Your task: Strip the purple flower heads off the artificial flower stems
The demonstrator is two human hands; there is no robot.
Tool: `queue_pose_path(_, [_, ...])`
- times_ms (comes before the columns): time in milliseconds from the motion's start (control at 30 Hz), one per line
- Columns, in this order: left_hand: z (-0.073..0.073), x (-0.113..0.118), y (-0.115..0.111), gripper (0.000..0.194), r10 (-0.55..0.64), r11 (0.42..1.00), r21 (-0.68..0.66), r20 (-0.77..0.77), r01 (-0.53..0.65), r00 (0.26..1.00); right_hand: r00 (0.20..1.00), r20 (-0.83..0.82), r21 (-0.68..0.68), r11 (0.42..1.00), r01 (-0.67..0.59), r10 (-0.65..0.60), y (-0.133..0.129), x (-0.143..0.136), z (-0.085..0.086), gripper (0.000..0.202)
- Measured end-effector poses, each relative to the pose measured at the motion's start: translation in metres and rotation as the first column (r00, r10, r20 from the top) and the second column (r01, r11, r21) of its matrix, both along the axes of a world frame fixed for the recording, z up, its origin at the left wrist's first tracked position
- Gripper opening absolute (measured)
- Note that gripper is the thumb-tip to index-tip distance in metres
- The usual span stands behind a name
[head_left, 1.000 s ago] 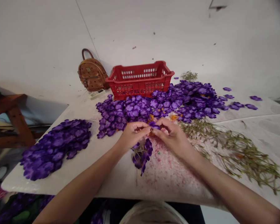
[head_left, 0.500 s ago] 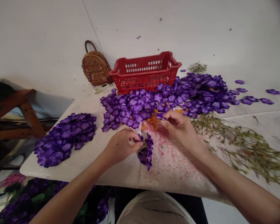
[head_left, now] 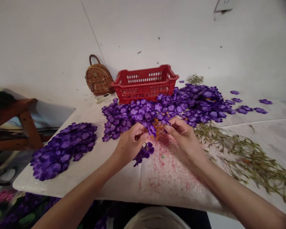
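My left hand [head_left: 134,141] is closed on a stem that carries a small cluster of purple artificial flowers [head_left: 145,153]; one blossom [head_left: 152,130] of it stands up at the fingertips. Pinched between thumb and forefinger of my right hand [head_left: 182,132] is a loose purple flower petal piece [head_left: 166,122]. The two hands face each other, a short gap apart, above the table. Just beyond them lie small orange flower centres [head_left: 156,122] and a wide heap of purple petal pieces [head_left: 138,111]. The fingers hide most of the stem.
Behind the heap stands a red plastic basket [head_left: 145,87], with a brown backpack [head_left: 98,78] to its left. A second purple pile [head_left: 64,149] lies on the left of the white table [head_left: 114,184]. Green stems [head_left: 250,156] spread at the right. A wooden stand [head_left: 28,124] is off the table's left edge.
My left hand has raised and turned the flower cluster, bringing a blossom to its fingertips. The hands are closer together. The whole view has shifted, with the table lower in it.
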State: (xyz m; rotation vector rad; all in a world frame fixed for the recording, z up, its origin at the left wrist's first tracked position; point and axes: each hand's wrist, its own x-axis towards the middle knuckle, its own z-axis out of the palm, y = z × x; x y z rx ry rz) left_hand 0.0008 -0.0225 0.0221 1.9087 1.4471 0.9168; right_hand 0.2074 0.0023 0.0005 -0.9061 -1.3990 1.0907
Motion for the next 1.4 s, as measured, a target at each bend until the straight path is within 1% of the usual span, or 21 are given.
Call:
queue_pose_path(100, [-0.004,0.005,0.01,0.011,-0.008,0.997,-0.074,0.198,0.023,0.98,0.994,-0.103,-0.1,0.994,-0.041,0.031,-0.002,-0.001,0.001,0.028])
queue_pose_path(167, [-0.007,0.007,0.016,0.012,-0.001,0.995,-0.099,0.291,0.031,0.957,0.981,-0.173,-0.184,0.976,-0.117,0.084,-0.003,-0.001,0.002,0.031])
queue_pose_path(200, [-0.008,0.008,0.018,0.012,0.007,0.994,-0.106,0.308,0.027,0.951,0.973,-0.191,-0.22,0.96,-0.173,0.132,-0.004,-0.001,0.002,0.032])
queue_pose_path(267, [-0.01,0.01,0.022,0.013,0.032,0.994,-0.113,0.308,0.003,0.951,0.95,-0.176,-0.255,0.92,-0.298,0.259,-0.003,0.0,0.002,0.032])
queue_pose_path(367, [-0.01,0.015,0.026,0.013,0.054,0.996,-0.089,0.266,-0.032,0.962,0.906,-0.048,-0.225,0.879,-0.42,0.42,-0.002,0.001,0.002,0.03])
queue_pose_path(433, [-0.01,0.018,0.028,0.012,0.059,0.997,-0.067,0.241,-0.044,0.969,0.885,0.033,-0.213,0.869,-0.447,0.463,0.0,0.002,0.002,0.03])
queue_pose_path(500, [-0.011,0.02,0.028,0.013,0.06,0.996,-0.071,0.245,-0.044,0.968,0.871,0.042,-0.238,0.852,-0.466,0.489,0.0,0.003,0.002,0.03])
queue_pose_path(533, [-0.012,0.021,0.028,0.014,0.062,0.995,-0.088,0.262,-0.04,0.963,0.87,0.013,-0.262,0.842,-0.472,0.492,0.0,0.004,0.003,0.03])
queue_pose_path(600, [-0.014,0.022,0.028,0.015,0.058,0.991,-0.134,0.311,-0.016,0.949,0.873,-0.095,-0.334,0.81,-0.481,0.479,0.001,0.006,0.004,0.027])
queue_pose_path(667, [-0.016,0.022,0.028,0.017,0.034,0.986,-0.164,0.375,0.03,0.926,0.867,-0.239,-0.426,0.755,-0.498,0.437,0.002,0.009,0.004,0.025])
queue_pose_path(767, [-0.016,0.019,0.027,0.02,-0.046,0.982,-0.139,0.475,0.127,0.878,0.847,-0.421,-0.514,0.684,-0.519,0.326,0.006,0.014,0.004,0.029])
queue_pose_path(833, [-0.015,0.016,0.026,0.021,-0.11,0.975,-0.111,0.512,0.193,0.852,0.828,-0.487,-0.536,0.653,-0.535,0.279,0.01,0.016,0.004,0.03])
queue_pose_path(900, [-0.013,0.013,0.024,0.018,-0.166,0.967,-0.085,0.505,0.241,0.847,0.814,-0.525,-0.555,0.625,-0.55,0.25,0.013,0.019,0.002,0.031])
queue_pose_path(967, [-0.012,0.011,0.023,0.014,-0.215,0.964,-0.041,0.468,0.264,0.857,0.816,-0.546,-0.579,0.617,-0.532,0.191,0.016,0.021,0.001,0.034])
queue_pose_path(1067, [-0.011,0.01,0.023,0.008,-0.276,0.958,0.03,0.371,0.286,0.887,0.828,-0.549,-0.602,0.632,-0.488,0.117,0.018,0.023,-0.003,0.036])
queue_pose_path(1100, [-0.01,0.01,0.023,0.008,-0.287,0.956,0.044,0.328,0.289,0.9,0.829,-0.546,-0.601,0.634,-0.486,0.118,0.019,0.024,-0.004,0.035])
queue_pose_path(1233, [-0.007,0.012,0.022,0.022,-0.282,0.958,0.093,0.138,0.271,0.949,0.83,-0.53,-0.582,0.635,-0.507,0.177,0.019,0.024,-0.004,0.029])
queue_pose_path(1300, [-0.007,0.012,0.021,0.019,-0.277,0.954,0.141,0.067,0.266,0.958,0.826,-0.531,-0.569,0.642,-0.514,0.191,0.019,0.023,-0.001,0.029])
queue_pose_path(1400, [-0.008,0.012,0.021,0.014,-0.29,0.938,0.198,0.006,0.283,0.957,0.821,-0.533,-0.555,0.647,-0.523,0.207,0.019,0.021,0.004,0.029])
